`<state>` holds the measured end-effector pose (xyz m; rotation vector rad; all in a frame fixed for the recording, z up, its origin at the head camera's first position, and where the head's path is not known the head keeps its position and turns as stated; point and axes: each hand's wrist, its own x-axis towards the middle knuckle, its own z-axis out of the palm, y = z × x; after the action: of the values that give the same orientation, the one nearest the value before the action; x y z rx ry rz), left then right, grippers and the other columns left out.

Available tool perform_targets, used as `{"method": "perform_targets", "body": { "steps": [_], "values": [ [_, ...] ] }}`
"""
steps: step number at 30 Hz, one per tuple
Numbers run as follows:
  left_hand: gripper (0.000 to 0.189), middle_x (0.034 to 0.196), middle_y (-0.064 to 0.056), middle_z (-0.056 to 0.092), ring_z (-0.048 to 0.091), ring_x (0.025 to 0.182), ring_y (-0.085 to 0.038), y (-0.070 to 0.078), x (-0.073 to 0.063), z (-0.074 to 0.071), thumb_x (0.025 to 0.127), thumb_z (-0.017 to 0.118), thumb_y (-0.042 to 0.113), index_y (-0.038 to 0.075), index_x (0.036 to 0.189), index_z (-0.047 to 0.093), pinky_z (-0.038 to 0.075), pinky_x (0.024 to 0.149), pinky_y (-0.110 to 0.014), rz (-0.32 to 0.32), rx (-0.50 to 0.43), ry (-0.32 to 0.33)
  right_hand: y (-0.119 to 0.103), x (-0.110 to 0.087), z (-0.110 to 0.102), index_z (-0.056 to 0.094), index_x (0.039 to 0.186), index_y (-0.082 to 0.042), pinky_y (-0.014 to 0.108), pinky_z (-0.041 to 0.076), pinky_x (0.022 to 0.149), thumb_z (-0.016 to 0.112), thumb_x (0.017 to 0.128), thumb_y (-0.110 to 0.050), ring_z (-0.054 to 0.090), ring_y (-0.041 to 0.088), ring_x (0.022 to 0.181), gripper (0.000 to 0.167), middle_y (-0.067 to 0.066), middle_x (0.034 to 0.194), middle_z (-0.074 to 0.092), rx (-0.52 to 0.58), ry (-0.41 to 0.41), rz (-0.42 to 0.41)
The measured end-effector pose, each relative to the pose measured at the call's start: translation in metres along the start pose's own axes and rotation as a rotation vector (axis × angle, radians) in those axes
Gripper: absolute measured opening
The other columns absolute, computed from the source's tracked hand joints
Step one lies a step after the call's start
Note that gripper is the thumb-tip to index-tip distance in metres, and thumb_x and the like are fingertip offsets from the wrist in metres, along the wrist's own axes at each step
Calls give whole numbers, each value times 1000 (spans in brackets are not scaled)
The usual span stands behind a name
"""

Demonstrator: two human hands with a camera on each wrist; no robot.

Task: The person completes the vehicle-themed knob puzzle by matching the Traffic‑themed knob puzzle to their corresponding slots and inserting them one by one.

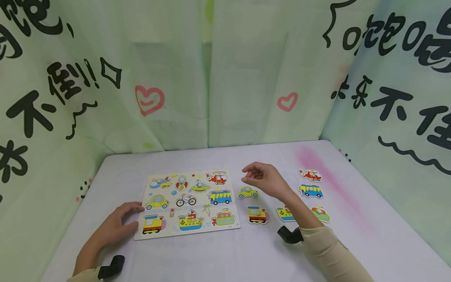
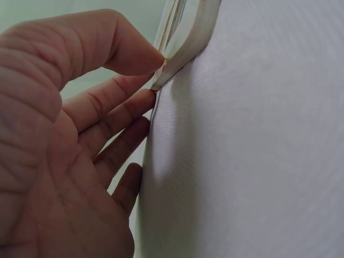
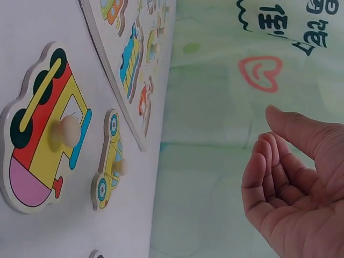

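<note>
A wooden puzzle board (image 1: 192, 231) printed with colourful vehicles lies on the table. My left hand (image 1: 114, 226) rests at its left side, thumb and fingertips touching the edge; the left wrist view shows the thumb tip (image 2: 153, 65) right at the board's rim. My right hand (image 1: 266, 180) hovers right of the board, fingers loosely curled, holding nothing. Below it in the head view lies a yellow car piece (image 1: 248, 192), and nearer me a train piece (image 1: 258, 215). Both carry round wooden knobs in the right wrist view, where the train (image 3: 40, 140) looms large.
Further right lie a helicopter piece (image 1: 311, 175), a blue and yellow bus piece (image 1: 311, 190) and a submarine piece (image 1: 320, 214). My right forearm partly covers a ship piece (image 1: 284, 214). Printed curtains (image 1: 243, 78) rise behind the white-covered table (image 1: 197, 262) and along both sides.
</note>
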<state>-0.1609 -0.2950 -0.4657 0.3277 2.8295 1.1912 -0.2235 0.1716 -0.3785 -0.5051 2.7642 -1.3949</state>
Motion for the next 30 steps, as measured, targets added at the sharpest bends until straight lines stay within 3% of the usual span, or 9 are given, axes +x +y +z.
{"method": "perform_targets", "body": {
  "steps": [5,14,23,30],
  "values": [
    [38,141,-23,55,43,137,-48,1,0,0,84,72,1,5,121,65,32,113,-68,4,-16,-3,3,-1,-4,70,114,-7,21,55,75,76,92,-17,63,20,84,26,5,94,67,-4,26,13],
    [39,141,-22,56,43,137,-47,-1,0,-1,84,72,1,5,121,65,32,113,-68,10,-12,-1,10,-2,-5,69,111,-4,24,53,72,78,90,-13,58,18,81,25,1,87,64,-212,27,-42],
    [39,142,-24,54,42,137,-48,2,3,-3,85,72,4,5,123,64,33,113,-69,-19,33,-14,15,-1,-8,70,111,-3,24,53,71,78,89,-14,57,17,80,26,1,88,64,-266,12,-52],
    [39,143,-24,53,41,137,-48,3,3,0,85,72,6,6,124,64,33,112,-69,-32,25,-28,25,-6,-14,69,115,-1,25,53,71,77,91,-15,57,19,81,29,3,89,64,-261,40,7]
  ]
}}
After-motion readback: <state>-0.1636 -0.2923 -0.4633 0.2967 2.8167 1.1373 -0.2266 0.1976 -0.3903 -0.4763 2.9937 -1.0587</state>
